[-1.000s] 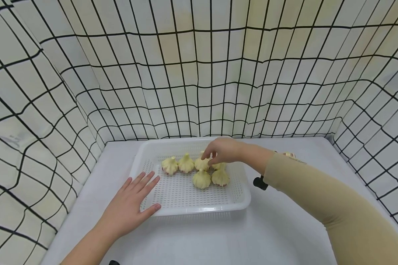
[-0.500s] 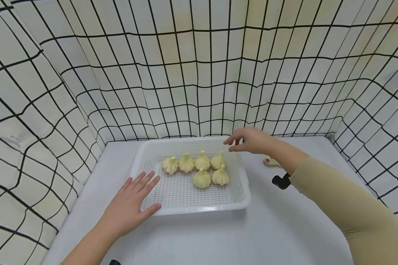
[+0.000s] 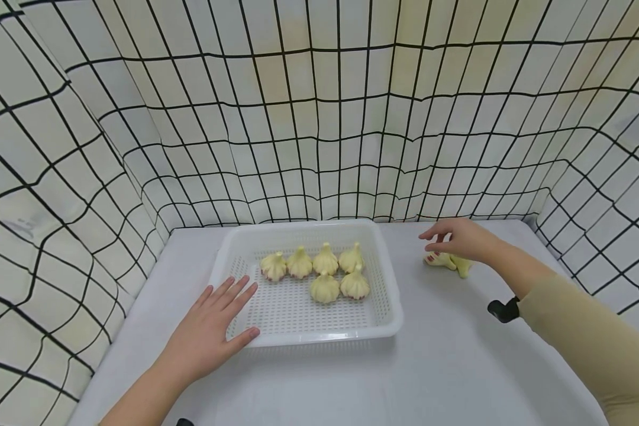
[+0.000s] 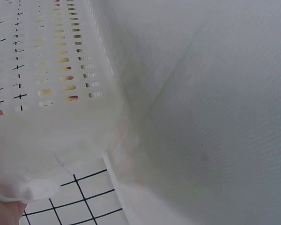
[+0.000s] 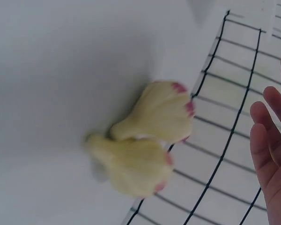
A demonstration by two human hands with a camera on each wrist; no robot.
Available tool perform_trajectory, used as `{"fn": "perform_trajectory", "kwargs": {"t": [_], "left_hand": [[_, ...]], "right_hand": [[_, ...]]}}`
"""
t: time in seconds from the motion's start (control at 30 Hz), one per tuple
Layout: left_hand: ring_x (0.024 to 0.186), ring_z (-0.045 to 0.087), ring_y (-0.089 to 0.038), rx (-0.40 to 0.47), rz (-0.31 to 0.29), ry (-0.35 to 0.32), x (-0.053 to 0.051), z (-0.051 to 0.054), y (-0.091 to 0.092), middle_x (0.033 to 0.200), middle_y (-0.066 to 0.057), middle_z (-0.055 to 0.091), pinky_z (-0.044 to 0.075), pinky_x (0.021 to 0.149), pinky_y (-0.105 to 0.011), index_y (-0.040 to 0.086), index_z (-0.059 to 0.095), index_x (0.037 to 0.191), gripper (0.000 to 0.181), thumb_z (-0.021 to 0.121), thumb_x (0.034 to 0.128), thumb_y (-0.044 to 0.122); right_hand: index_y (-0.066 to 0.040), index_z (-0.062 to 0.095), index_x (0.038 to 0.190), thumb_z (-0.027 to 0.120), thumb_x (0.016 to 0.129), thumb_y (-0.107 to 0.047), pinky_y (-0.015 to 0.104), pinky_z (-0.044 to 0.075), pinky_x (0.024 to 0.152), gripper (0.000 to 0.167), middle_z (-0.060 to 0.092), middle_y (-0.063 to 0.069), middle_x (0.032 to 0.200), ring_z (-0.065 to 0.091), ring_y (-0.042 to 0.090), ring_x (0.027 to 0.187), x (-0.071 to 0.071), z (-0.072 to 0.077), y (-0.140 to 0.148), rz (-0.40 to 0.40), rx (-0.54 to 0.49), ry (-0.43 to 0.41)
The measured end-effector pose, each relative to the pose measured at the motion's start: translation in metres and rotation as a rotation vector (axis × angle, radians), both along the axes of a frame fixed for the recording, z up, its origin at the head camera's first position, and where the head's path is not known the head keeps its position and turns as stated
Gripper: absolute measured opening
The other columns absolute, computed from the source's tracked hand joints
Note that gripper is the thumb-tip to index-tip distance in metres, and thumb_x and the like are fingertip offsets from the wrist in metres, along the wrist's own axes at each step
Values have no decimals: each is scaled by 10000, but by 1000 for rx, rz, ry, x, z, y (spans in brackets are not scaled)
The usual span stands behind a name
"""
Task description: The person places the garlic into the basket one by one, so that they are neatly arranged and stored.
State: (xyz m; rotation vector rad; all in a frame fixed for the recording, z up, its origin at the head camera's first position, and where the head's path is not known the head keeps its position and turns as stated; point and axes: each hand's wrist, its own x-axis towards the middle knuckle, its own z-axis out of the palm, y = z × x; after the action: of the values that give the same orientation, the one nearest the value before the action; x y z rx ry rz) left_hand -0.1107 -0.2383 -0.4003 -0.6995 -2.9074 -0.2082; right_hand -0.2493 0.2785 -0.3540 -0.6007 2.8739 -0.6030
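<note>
In the head view my left hand lies with fingers spread on the left front rim of a white perforated plastic basket. Several garlic bulbs stand inside it, four across the back and two in front of them at the right. My right hand hovers over two more garlic bulbs on the table to the right, partly covering them. The right wrist view has these bulbs side by side, stems together, one bulb nearer, and the right fingers apart from them, loosely bent and holding nothing.
A white-covered table bears everything. Black grid netting over white sheeting walls in the back and both sides. Through slots in the basket wall, the left wrist view gives glimpses of garlic.
My right hand has left the garlic in the basket and swept right to above the two bulbs on the table, uncovering the back row. My left hand stays put.
</note>
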Motion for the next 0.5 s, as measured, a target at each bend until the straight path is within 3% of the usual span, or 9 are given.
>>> {"fn": "perform_trajectory", "kwargs": {"t": [0.33,0.5], "left_hand": [[1472,257,-336,-3,-4,17,1,-1,-1,1604,-44,315,191,1173,-575,206,360,1553,793,584,912,617],[1479,242,-334,-4,-2,0,0,0,0,1610,-41,302,182,1178,-569,214,344,1559,797,581,914,617]], "right_hand": [[-179,717,1235,737,906,-305,330,513,722,353,681,37,1115,604,205,977,1,-7,32,-40,37,25],[-178,705,1254,736,903,-307,416,530,792,375,666,72,1178,602,240,1017,-4,-12,33,-47,87,5]]}}
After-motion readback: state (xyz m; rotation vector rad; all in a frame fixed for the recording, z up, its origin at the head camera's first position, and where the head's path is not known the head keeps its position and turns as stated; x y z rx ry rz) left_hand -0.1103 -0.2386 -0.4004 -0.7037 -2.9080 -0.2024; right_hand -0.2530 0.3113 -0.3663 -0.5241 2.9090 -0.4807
